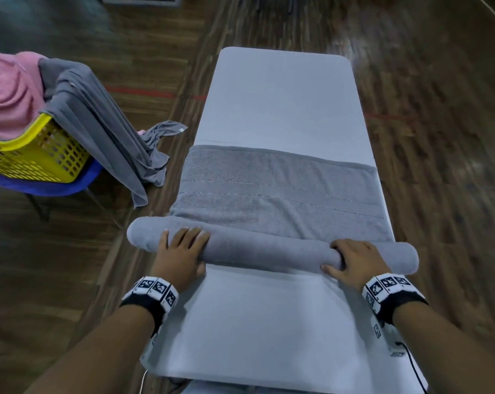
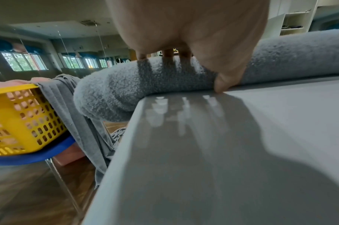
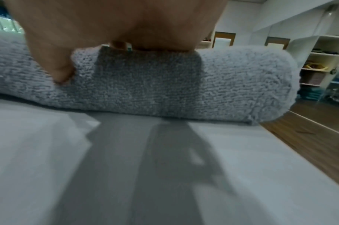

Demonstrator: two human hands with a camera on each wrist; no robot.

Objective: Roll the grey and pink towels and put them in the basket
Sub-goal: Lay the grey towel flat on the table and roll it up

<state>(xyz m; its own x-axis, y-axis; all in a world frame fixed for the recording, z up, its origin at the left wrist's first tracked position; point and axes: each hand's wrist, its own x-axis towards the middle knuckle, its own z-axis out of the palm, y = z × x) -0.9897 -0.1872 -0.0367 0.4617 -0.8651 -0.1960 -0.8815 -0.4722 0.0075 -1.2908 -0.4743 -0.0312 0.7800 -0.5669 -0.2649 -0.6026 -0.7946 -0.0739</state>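
Both hands lie on the roll, left hand (image 1: pixel 181 250) near its left end, right hand (image 1: pixel 351 260) near its right end, fingers curved over the top and thumbs on the near side. The grey towel (image 1: pixel 274 248) lies across the tabletop (image 1: pixel 280 95), left to right. Its flat part lies farther off, so I think it must roll away. The basket (image 1: pixel 36 155) sits far left.
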